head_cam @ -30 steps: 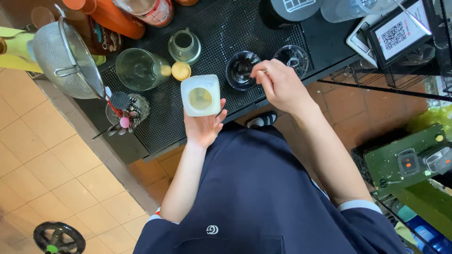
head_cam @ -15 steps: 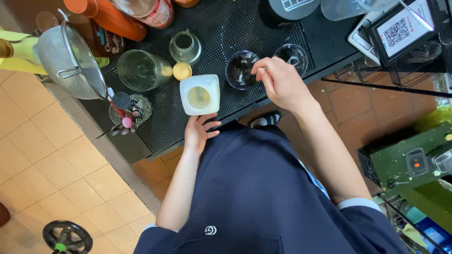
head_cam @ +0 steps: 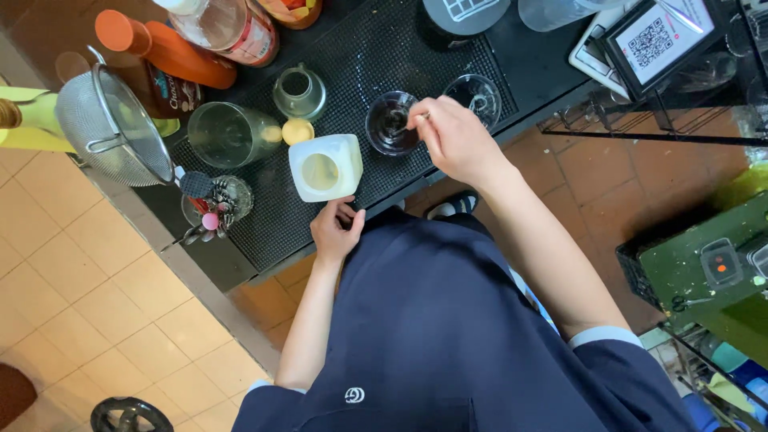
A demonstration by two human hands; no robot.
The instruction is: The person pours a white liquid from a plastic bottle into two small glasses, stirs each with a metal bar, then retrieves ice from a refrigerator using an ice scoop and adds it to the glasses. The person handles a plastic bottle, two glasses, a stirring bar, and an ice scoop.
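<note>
The white square plastic jug (head_cam: 325,166) stands upright and open-mouthed on the black ridged rubber mat (head_cam: 352,64) that covers the dark surface (head_cam: 212,256); a pale liquid shows inside it. The left hand (head_cam: 336,232) is just below the jug at the mat's near edge, fingers loosely curled and apart, fingertips close to the jug's lower wall — whether they touch it I cannot tell. It grips nothing.

The right hand (head_cam: 454,140) is to the right of the jug, over the rim of a small dark round glass bowl (head_cam: 390,124), with thumb and forefinger pinched together on something thin; what it is, the view does not show. A second clear round glass bowl (head_cam: 474,98) sits further right of the jug, beyond that hand.

Left of the jug lies a clear drinking glass (head_cam: 228,134) on its side, with a small yellow round lid (head_cam: 298,130) between the two. Above the jug stands a small glass jar (head_cam: 299,93). Far left of the jug, a steel mesh strainer (head_cam: 112,128) overhangs the surface — and below it a small glass of utensils (head_cam: 214,200).
</note>
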